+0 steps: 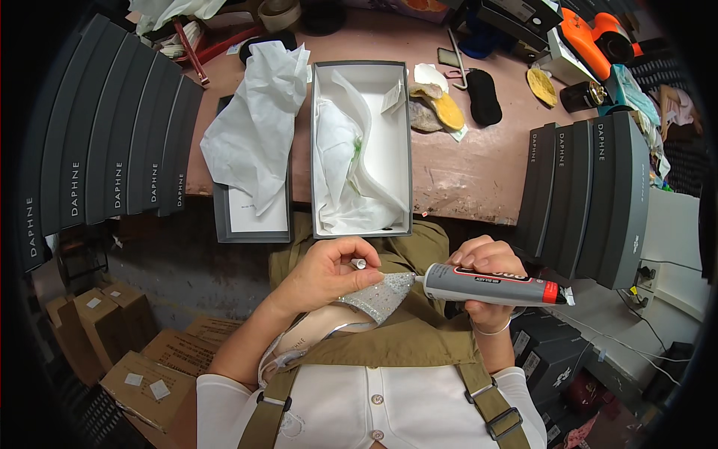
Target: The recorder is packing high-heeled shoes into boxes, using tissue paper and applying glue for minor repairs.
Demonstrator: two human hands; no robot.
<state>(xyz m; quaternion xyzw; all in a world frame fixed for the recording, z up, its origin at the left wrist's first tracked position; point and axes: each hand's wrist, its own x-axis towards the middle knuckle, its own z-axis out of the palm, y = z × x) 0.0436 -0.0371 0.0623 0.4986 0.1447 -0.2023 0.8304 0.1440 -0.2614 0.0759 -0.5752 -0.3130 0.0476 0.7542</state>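
Observation:
My left hand (329, 271) is closed on a shoe (380, 297) with a sparkling, stone-covered silver pointed toe and a beige insole. A small white cap (359, 263) sits between the fingers of the same hand. My right hand (490, 258) is wrapped round a grey glue tube (479, 283) with a black and red band and a flattened end. The tube lies sideways, its nozzle right at the toe's tip; whether they touch I cannot tell. The shoe rests over my lap on an olive apron (404, 348), its heel partly hidden by my forearm and the apron.
An open shoebox (408, 150) with white tissue stands at the table's front edge, beside a box lid (254, 238) under crumpled paper (258, 127). Stacked dark boxes flank both sides (112, 135) (598, 194). Yellow sponge pads (449, 111) and a black pad (485, 97) lie behind.

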